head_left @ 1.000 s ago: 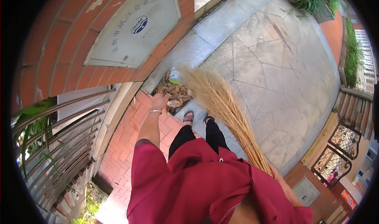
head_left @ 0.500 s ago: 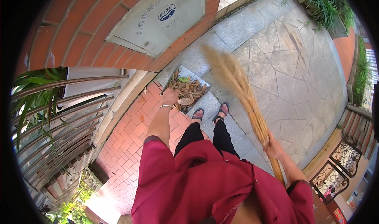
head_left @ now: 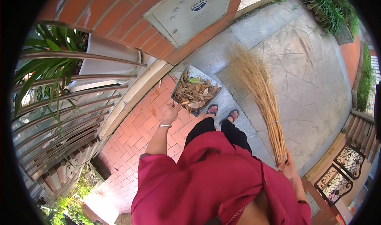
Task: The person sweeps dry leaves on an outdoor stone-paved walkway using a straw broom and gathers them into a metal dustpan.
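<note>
My left hand (head_left: 170,114) is closed at the near left edge of a grey metal dustpan (head_left: 194,71). Dry brown leaves (head_left: 194,93) fill much of the pan, and a single green leaf (head_left: 193,80) lies among them. The pan is just beyond my sandalled feet. Out to the right, my right hand (head_left: 287,168) grips a straw broom (head_left: 266,94) near the lower end of its bound stalks. The broom's bushy head points away from me over the stone paving, its tip blurred. Some of my left fingers are hidden by the pan's edge.
Red brick paving (head_left: 139,126) lies to the left, grey stone slabs (head_left: 293,86) to the right. A metal railing (head_left: 79,86) with leafy plants runs along the left. Ahead stands a brick wall with a pale metal panel (head_left: 190,15). A grassy planter (head_left: 329,15) is at the far right.
The broom has swung rightward and points more straight ahead. The dustpan looks nearer and shows more fully, and my left hand has come back toward me with it. The view has shifted.
</note>
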